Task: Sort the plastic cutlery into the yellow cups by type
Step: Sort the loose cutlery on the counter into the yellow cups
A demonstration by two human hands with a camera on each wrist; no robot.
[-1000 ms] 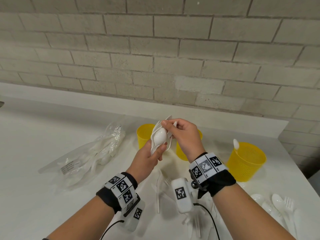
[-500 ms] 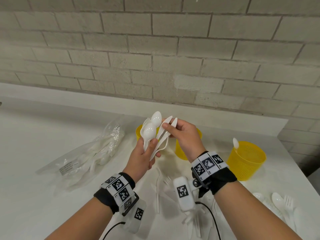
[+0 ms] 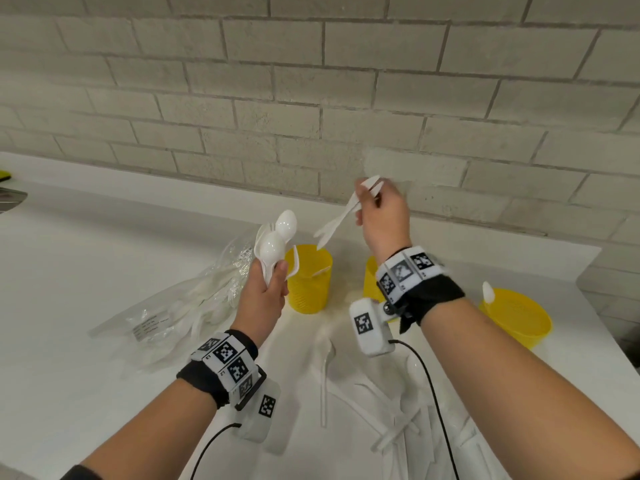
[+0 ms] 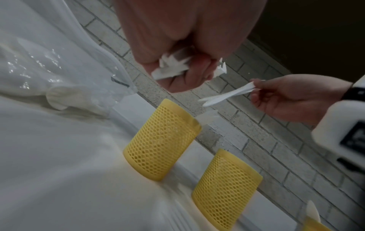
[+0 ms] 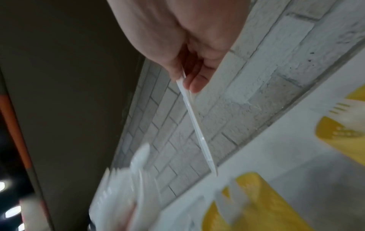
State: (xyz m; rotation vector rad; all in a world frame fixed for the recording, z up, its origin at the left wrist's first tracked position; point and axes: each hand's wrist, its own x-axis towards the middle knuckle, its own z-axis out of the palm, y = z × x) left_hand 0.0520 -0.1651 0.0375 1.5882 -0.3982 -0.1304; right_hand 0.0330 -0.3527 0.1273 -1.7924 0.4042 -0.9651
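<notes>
My left hand (image 3: 273, 271) grips a bundle of white spoons (image 3: 277, 237) by their handles, bowls up; the handle ends (image 4: 171, 67) show in its fist. My right hand (image 3: 367, 199) pinches two or three white knives (image 3: 337, 221) at the handle end. The blades slant down-left, tips just above the left yellow mesh cup (image 3: 310, 282). A white piece sticks out of that cup (image 4: 162, 140). The middle yellow cup (image 3: 370, 282) is half hidden behind my right wrist. The wider right yellow cup (image 3: 516, 317) holds a spoon (image 3: 487, 292). The knives (image 5: 197, 125) appear edge-on.
A clear plastic bag (image 3: 194, 306) with more white cutlery lies left of the cups. Loose forks, spoons and knives (image 3: 381, 410) lie scattered on the white counter (image 3: 86, 254) under my right forearm. A brick wall (image 3: 346, 98) rises right behind the cups.
My right hand drew the knives out of the bundle and rose up and to the right. My left hand kept the spoons and shifted left, so the hands are apart.
</notes>
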